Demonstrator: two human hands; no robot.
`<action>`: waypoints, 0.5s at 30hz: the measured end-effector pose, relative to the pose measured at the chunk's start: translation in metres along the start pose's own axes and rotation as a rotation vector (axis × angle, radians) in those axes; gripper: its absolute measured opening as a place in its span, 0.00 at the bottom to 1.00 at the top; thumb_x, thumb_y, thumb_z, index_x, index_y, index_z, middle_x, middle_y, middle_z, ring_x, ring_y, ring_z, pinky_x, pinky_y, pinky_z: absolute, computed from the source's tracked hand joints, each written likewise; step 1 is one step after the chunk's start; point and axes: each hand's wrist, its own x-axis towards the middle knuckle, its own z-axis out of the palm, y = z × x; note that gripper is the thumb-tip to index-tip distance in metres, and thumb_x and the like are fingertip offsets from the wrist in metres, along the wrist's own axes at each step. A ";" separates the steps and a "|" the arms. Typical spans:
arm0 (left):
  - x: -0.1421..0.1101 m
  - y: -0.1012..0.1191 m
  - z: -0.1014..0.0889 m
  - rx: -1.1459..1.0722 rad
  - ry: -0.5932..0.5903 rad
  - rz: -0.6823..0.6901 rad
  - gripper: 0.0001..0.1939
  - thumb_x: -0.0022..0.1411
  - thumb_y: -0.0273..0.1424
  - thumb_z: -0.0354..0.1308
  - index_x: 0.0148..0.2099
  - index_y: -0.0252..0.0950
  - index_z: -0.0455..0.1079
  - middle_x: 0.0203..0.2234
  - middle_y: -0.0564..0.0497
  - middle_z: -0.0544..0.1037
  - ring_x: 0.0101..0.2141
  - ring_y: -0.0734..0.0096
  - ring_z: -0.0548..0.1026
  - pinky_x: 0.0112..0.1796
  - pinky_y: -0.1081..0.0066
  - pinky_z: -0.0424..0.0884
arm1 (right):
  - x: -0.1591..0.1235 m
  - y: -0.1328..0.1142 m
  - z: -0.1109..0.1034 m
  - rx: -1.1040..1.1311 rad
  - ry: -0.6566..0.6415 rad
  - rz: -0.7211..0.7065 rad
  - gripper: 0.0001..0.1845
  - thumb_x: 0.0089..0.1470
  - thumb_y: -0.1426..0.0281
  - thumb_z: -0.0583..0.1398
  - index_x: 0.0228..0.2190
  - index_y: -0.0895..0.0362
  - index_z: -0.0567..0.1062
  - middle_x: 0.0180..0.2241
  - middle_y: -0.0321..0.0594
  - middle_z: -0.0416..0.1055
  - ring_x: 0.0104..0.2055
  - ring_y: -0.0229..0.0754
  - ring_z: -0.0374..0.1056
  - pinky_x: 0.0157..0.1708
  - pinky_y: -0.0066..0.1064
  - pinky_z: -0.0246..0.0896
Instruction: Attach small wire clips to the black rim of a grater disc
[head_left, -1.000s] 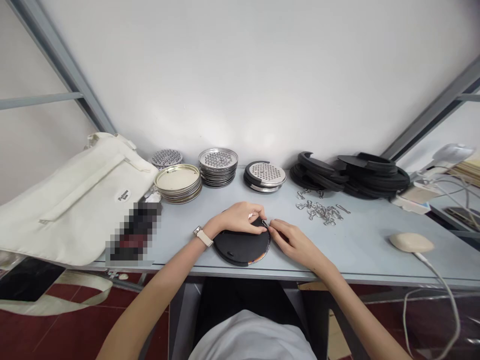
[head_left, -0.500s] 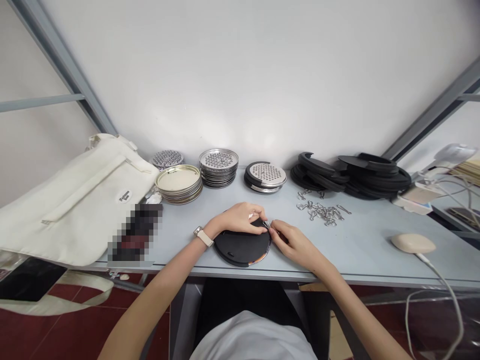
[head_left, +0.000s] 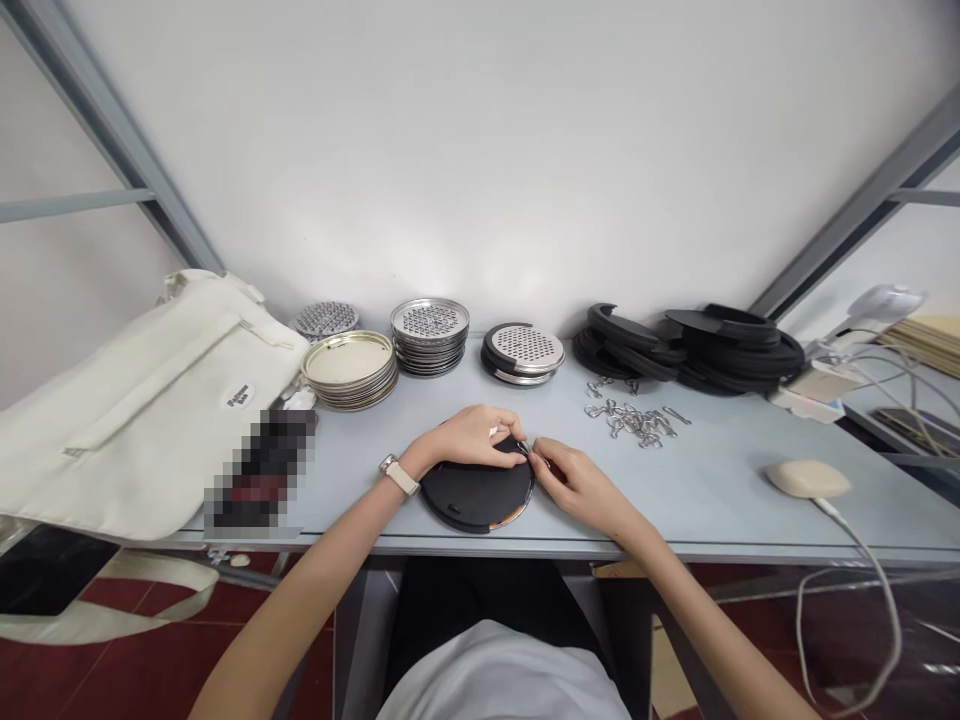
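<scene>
A round black case (head_left: 474, 498) lies flat near the table's front edge, with a shiny metal strip showing along its lower right rim. My left hand (head_left: 476, 437), with a watch on its wrist, reaches over the far part of the case. Its thumb and forefinger close around a small silver metal clip (head_left: 523, 447) at the right edge. From the right, my right hand (head_left: 574, 478) pinches the same clip with thumb and fingertips. Fingers hide most of the clip, and how it joins the case cannot be made out.
Loose metal clips (head_left: 637, 422) lie to the right, before stacked black covers (head_left: 727, 355). Behind my hands stand a partly covered grater disc (head_left: 529, 346), perforated discs (head_left: 430, 335) and cream lids (head_left: 349, 370). A white bag (head_left: 142, 410) fills the left; a corded mouse-like object (head_left: 808, 478) lies right.
The whole view has shifted slightly, so things sit a little farther left. Both hands stay at the clip on the case's edge, with only small finger movement.
</scene>
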 end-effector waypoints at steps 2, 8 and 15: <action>0.000 0.002 -0.001 0.014 -0.001 -0.011 0.10 0.50 0.34 0.60 0.36 0.36 0.70 0.18 0.59 0.63 0.23 0.77 0.63 0.28 0.77 0.59 | 0.000 -0.002 -0.001 0.002 -0.003 -0.003 0.14 0.63 0.67 0.47 0.24 0.54 0.56 0.22 0.31 0.56 0.24 0.35 0.54 0.26 0.28 0.48; -0.001 0.004 -0.002 0.025 -0.006 -0.027 0.10 0.51 0.34 0.59 0.37 0.37 0.70 0.20 0.58 0.66 0.25 0.76 0.64 0.29 0.76 0.60 | 0.000 -0.003 -0.003 0.011 0.013 -0.032 0.15 0.63 0.66 0.46 0.24 0.55 0.58 0.23 0.32 0.58 0.25 0.36 0.56 0.28 0.28 0.50; 0.000 0.003 -0.001 0.010 0.001 -0.028 0.10 0.51 0.34 0.60 0.36 0.37 0.70 0.20 0.58 0.65 0.24 0.76 0.64 0.30 0.76 0.60 | 0.000 -0.002 -0.003 0.012 0.028 -0.031 0.15 0.62 0.67 0.47 0.24 0.55 0.58 0.23 0.33 0.59 0.25 0.36 0.57 0.27 0.28 0.50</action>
